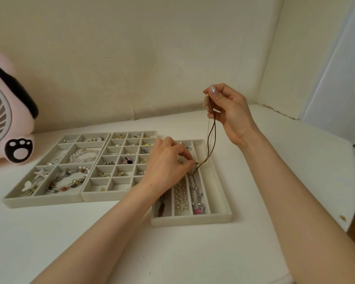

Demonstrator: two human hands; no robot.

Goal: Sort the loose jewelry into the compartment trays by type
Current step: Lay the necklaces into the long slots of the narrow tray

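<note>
Hands both pinch the thin brown cord necklace point(210, 138): right hand point(228, 111) high, left hand point(168, 162) low; lower it slowly into the beige long-slot tray point(223, 217), avoiding tangles.

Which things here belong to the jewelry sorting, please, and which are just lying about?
In the job: brown cord necklace, pinched by the left hand and right hand; necklace tray; earring tray; bracelet tray.
Lying about: pink fan.
</note>
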